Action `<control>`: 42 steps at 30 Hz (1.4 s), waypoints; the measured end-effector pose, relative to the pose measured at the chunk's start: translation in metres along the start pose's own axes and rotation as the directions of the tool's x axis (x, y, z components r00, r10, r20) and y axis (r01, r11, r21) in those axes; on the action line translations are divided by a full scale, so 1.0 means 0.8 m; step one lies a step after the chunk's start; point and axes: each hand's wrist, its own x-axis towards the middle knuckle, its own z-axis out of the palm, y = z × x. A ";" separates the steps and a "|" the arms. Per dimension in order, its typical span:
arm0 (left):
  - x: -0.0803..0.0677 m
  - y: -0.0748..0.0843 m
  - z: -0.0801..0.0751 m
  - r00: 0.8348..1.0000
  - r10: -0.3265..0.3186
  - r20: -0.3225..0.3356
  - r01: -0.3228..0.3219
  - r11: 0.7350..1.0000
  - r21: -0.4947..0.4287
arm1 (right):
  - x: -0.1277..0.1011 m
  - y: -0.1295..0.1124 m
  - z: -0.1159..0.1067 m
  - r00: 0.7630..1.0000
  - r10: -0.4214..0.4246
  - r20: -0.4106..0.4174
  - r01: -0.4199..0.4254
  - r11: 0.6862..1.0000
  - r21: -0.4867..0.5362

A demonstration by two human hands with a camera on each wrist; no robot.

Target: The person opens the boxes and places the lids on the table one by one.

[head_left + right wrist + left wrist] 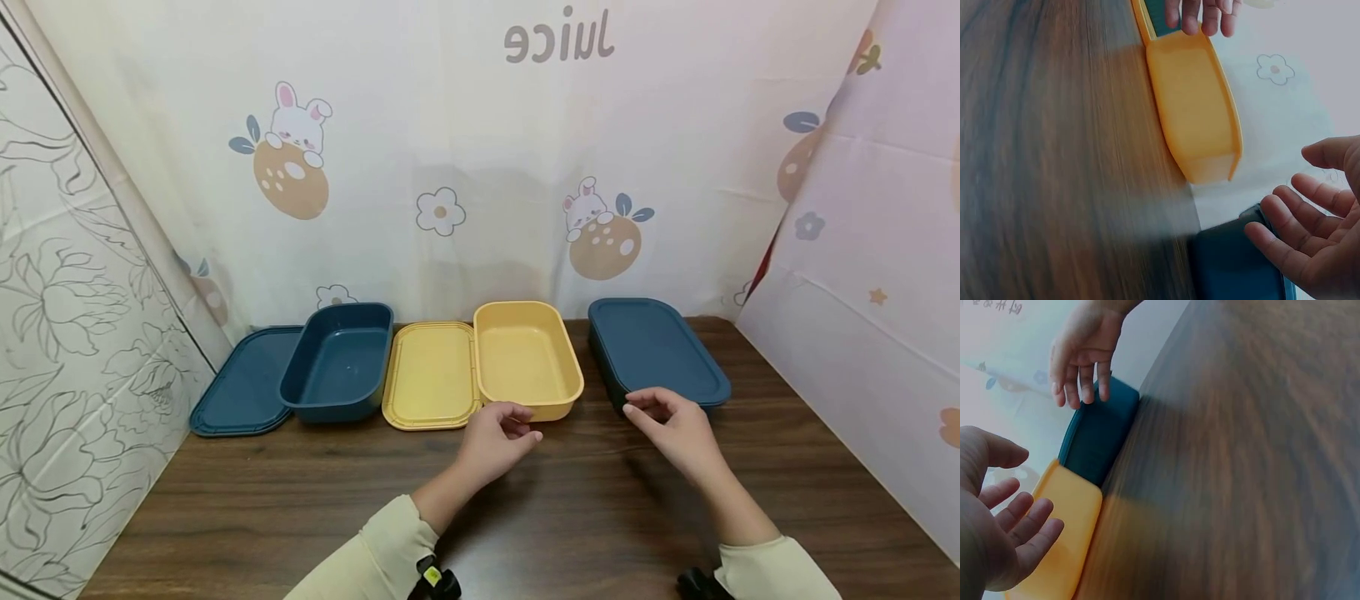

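My left hand (495,442) hovers at the front of the yellow container (525,354), its fingers loosely bent and holding nothing. Beside that box, to the left, lies its yellow lid (432,375). On the right, a dark blue container has a blue lid (658,350) on top. Close to its front left corner is my right hand (678,433), thumb and fingers apart. The right wrist view shows that palm (1329,237) facing the blue box with nothing in it. In the left wrist view the left palm (1004,531) overlaps the yellow box.
Farther left stand an uncovered blue container (337,358) and a blue lid (251,383) lying flat next to it. Everything rests on a dark wooden table (585,517). Printed curtains (450,125) hang behind the row of boxes and along both sides.
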 end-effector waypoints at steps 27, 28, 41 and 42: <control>0.009 0.016 0.090 0.995 -0.101 0.024 0.104 0.975 -0.197 | 0.004 0.049 -0.051 0.905 0.257 -0.340 -0.242 0.966 0.088; 0.011 0.016 0.095 0.994 -0.112 0.021 0.114 0.974 -0.198 | 0.005 0.051 -0.053 0.898 0.273 -0.346 -0.257 0.962 0.091; 0.027 0.011 0.133 0.985 -0.168 -0.049 0.156 0.970 -0.189 | 0.013 0.078 -0.064 0.900 0.322 -0.294 -0.320 0.946 0.056; 0.028 0.011 0.135 0.985 -0.163 -0.060 0.149 0.970 -0.191 | 0.014 0.079 -0.065 0.905 0.324 -0.275 -0.321 0.945 0.054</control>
